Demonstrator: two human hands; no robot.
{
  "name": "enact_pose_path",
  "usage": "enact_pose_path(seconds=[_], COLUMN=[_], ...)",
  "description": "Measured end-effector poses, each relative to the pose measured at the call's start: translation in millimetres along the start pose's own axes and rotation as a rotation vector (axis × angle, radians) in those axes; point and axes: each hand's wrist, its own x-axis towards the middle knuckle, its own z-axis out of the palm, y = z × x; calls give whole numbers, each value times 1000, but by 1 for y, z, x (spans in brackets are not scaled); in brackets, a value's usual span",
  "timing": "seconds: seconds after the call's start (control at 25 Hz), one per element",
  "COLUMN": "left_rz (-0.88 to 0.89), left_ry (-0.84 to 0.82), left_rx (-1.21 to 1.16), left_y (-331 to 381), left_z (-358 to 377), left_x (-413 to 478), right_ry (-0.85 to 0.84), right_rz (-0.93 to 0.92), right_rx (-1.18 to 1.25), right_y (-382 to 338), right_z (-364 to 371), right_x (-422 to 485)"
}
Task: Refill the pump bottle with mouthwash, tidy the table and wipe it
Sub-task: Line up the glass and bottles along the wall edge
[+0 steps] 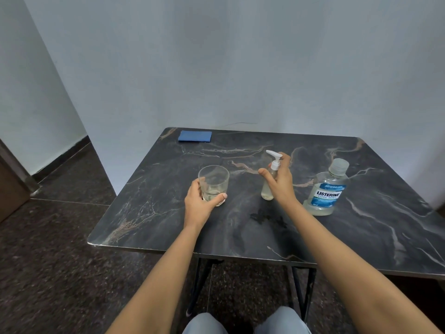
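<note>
Pump bottle (267,186): near empty, right hand (280,180) grip half-closed around it. Left hand (199,201) grip clasps glass tumbler (213,183). Listerine bottle (326,189) right, capped. Refill, wiping pending; blue cloth (195,136) far-left, untouched.

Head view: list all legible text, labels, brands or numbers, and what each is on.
"LISTERINE": blue label on the mouthwash bottle.
"COOL MINT": same label, just below the brand; the last letters are soft.
Fine print above and below those words on the label: too small and blurred to read.
Pump bottle, glass, blue cloth, table: no text visible.
</note>
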Motion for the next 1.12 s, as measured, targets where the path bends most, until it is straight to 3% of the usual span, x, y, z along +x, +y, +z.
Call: enact_pose_path(seconds=[0.28, 0.48, 0.72, 1.12], left_rz=[-6, -22, -21, 40], left_ry=[-12, -9, 23, -12], left_rx=[-6, 11, 55, 111], left_y=[1, 3, 12, 35], left_z=[-1, 0, 3, 43], left_x=[0, 0, 1, 93], right_ry=[-99, -15, 29, 104], right_rz=[70, 179, 184, 279], right_rx=[-73, -105, -104, -80], right_y=[5, 20, 22, 16], right_z=[-2, -4, -1, 23], right_x=[-12, -33, -30, 69])
